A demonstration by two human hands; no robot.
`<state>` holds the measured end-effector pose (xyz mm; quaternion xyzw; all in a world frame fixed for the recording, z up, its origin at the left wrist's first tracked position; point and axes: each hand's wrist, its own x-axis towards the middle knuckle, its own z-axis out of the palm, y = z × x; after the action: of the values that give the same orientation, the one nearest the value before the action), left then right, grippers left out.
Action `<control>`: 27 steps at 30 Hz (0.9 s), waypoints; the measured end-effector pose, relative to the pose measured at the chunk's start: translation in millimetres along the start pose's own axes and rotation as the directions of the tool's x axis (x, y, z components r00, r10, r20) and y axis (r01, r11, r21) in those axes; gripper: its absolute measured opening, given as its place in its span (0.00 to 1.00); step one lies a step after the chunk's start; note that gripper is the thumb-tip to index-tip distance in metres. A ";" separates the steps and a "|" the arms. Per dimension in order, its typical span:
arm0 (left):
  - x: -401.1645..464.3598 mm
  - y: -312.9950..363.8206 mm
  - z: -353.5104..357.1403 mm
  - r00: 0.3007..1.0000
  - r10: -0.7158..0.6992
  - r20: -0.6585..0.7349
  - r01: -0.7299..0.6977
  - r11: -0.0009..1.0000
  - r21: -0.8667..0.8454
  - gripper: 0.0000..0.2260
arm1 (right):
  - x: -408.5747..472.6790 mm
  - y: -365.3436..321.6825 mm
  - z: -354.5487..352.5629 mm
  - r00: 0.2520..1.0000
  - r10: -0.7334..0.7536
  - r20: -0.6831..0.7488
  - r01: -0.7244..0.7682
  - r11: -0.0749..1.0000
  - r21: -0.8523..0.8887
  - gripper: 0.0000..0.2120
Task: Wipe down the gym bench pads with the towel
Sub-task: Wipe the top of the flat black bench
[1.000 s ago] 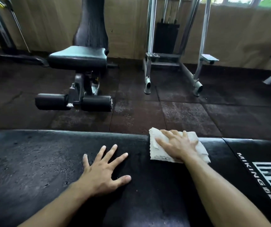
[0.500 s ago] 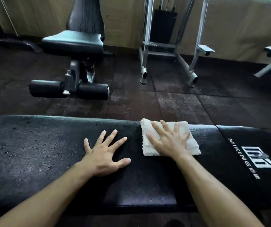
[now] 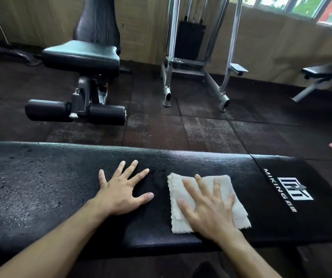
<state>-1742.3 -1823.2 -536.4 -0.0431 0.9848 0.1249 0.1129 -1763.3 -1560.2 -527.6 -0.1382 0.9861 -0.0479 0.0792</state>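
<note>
Head: towel (image 3: 224, 189) under right fingers (image 3: 200, 187).

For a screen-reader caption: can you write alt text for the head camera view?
A person's right hand presses a folded white towel flat on a black gym bench pad, while the left hand rests spread on the pad beside it. Another bench and a cable machine stand behind.

Single head-worn wide-angle view, looking forward and down.

We look from just above and close behind the bench pad (image 3: 64, 189), which spans the lower frame; beyond it we face the rubber floor (image 3: 207, 133), the far wall (image 3: 145, 27) and a window (image 3: 301, 7) at upper right.
</note>
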 end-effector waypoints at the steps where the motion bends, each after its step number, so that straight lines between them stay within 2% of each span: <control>1: 0.6 -0.6 0.6 1.000 -0.001 -0.001 0.001 1.000 0.000 0.36 | -11.9 2.3 3.1 1.000 0.008 -0.012 -0.008 1.000 -0.027 0.32; 8: -0.6 2.4 -3.7 1.000 -0.005 0.012 0.005 1.000 0.011 0.35 | 27.7 -9.2 -11.6 0.998 0.048 0.047 -0.051 0.997 0.051 0.35; 12: -14.3 5.2 0.3 1.000 0.018 -0.003 -0.018 1.000 -0.013 0.36 | -10.3 -5.3 0.0 1.000 0.018 -0.014 -0.018 1.000 -0.008 0.33; 15: -29.9 0.7 8.0 0.998 0.062 -0.004 -0.061 0.998 0.020 0.38 | -40.6 4.2 8.1 1.000 -0.006 -0.024 0.005 0.999 -0.043 0.37; 23: -36.4 -7.8 10.6 0.996 0.083 -0.026 -0.082 0.996 0.036 0.38 | -6.9 -4.6 -4.0 0.999 -0.003 0.039 0.003 1.000 0.017 0.36; 27: -36.5 -7.0 12.2 0.996 0.084 -0.036 -0.083 0.995 0.051 0.38 | -22.0 9.9 -10.9 0.999 -0.041 -0.024 0.041 0.999 0.001 0.42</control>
<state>-1703.6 -1824.7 -541.1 -0.0014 0.9904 0.1045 0.0901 -1746.9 -1543.7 -514.9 -0.1576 0.9839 -0.0517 0.0666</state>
